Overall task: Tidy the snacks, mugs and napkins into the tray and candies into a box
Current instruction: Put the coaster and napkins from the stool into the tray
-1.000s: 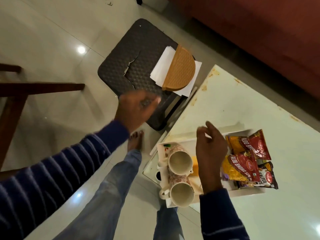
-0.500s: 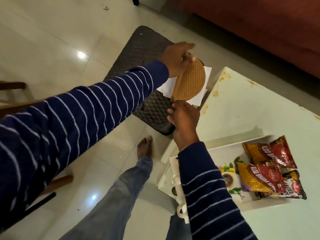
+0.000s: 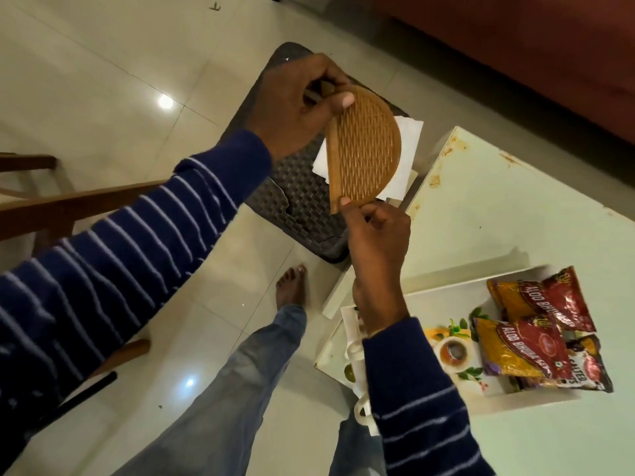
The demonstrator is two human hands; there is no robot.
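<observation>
We grip the tan, woven-pattern half-round napkin holder [image 3: 364, 146] over the dark wicker stool [image 3: 302, 201] — left hand [image 3: 299, 104] pinching its top corner, right hand [image 3: 376, 231] its bottom corner. It looks stiff and light; the white paper napkins [image 3: 407, 152] are loose, so we'd keep it level.

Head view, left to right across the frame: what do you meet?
Wooden chair → left hand → napkin holder → table → snack packets.
</observation>
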